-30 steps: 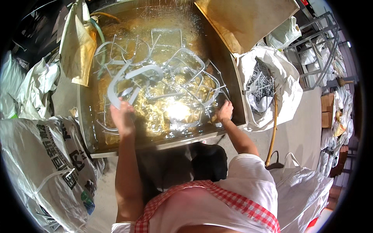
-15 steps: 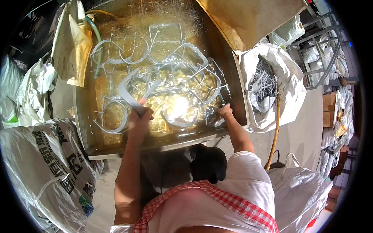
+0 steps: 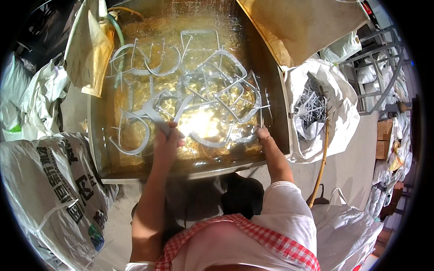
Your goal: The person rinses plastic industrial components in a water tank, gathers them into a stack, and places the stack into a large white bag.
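Over the tub, the left hand has its fingers wrapped round a grey strip — a curved one, amid others in the water. At the tub's right side, the right hand reaches low — whether it grips anything, I can't tell.

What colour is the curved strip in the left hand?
Grey; the strip shows best in head view.

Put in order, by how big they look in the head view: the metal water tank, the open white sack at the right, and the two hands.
1. Metal water tank
2. Open white sack
3. Left hand and right hand: not ranked; their different poses make it unsure.
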`<state>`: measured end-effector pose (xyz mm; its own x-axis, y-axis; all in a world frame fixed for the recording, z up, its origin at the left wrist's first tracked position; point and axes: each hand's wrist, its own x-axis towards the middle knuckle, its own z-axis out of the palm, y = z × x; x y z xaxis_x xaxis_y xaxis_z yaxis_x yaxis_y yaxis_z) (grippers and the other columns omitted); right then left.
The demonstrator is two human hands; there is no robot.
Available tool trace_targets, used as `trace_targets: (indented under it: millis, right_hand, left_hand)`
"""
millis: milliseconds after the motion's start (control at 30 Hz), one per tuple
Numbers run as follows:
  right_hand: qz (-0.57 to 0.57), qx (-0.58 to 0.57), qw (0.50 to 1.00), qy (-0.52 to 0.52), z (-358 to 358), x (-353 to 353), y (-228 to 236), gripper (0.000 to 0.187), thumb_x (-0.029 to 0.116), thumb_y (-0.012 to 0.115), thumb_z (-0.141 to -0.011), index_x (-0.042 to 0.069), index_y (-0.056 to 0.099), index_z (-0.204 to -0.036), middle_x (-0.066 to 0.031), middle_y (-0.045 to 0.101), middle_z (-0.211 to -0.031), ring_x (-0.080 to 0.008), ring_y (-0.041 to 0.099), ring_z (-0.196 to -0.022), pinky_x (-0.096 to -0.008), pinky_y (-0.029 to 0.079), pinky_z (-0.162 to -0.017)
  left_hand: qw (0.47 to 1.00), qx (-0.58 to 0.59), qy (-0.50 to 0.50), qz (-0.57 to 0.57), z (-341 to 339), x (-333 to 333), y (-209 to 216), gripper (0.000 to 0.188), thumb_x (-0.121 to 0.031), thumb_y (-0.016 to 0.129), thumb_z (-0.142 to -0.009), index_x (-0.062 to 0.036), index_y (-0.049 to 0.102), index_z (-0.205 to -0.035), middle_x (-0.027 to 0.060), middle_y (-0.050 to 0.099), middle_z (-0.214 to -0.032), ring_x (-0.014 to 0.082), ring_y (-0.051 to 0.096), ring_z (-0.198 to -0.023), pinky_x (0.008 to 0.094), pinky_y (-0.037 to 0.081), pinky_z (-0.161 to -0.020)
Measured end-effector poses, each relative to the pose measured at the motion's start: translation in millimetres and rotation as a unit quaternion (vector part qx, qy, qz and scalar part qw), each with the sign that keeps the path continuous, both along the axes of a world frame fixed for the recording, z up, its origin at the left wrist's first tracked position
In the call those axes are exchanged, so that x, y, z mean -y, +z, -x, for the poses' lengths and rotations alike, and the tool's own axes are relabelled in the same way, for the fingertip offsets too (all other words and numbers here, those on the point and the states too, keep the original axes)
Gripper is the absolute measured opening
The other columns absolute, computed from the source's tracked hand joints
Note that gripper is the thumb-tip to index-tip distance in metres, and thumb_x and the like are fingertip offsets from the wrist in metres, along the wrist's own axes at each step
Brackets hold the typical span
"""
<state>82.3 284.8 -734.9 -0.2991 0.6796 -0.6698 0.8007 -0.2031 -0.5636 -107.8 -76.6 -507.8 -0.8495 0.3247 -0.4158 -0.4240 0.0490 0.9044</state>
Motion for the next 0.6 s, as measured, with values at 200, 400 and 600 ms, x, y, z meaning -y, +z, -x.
trace_targets:
  millis: [200, 400, 600]
  right_hand:
    - [0.282, -0.271, 0.920, -0.033, 16.0, 26.8, -4.3, 0.044, -0.011, 0.046, -0.069, 0.009, 0.054, -0.107, -0.0004, 0.053, -0.083, -0.0140, 0.051, -0.069, -0.0246, 0.042, -0.062]
    - [0.300, -0.083, 0.949, 0.056, 63.2, 97.8, 67.5, 0.051, 0.003, 0.062, -0.072, 0.009, 0.046, -0.120, -0.0059, 0.058, -0.100, -0.0162, 0.055, -0.083, -0.0279, 0.047, -0.064]
    - [0.446, -0.263, 0.853, -0.066, 114.8, 165.3, 114.8, 0.049, 0.025, 0.067, -0.077, 0.008, 0.046, -0.119, -0.0063, 0.059, -0.098, -0.0180, 0.056, -0.079, -0.0355, 0.048, -0.074]
  left_hand:
    - [0.999, -0.024, -0.026, 0.040, -1.2, -6.7, -0.4, 0.018, -0.008, 0.049, -0.087, -0.0001, 0.046, -0.104, 0.0066, 0.058, -0.076, 0.0102, 0.055, -0.060, 0.0232, 0.044, -0.057]
    - [0.986, -0.061, -0.105, 0.112, -1.6, -2.8, -20.8, 0.021, -0.004, 0.050, -0.084, 0.0009, 0.046, -0.104, 0.0065, 0.058, -0.077, 0.0119, 0.055, -0.060, 0.0256, 0.045, -0.059]
    - [0.908, -0.280, -0.147, 0.273, -7.0, 0.2, -47.7, 0.014, -0.011, 0.053, -0.084, -0.0030, 0.052, -0.096, 0.0082, 0.060, -0.076, 0.0162, 0.058, -0.061, 0.0295, 0.046, -0.058]
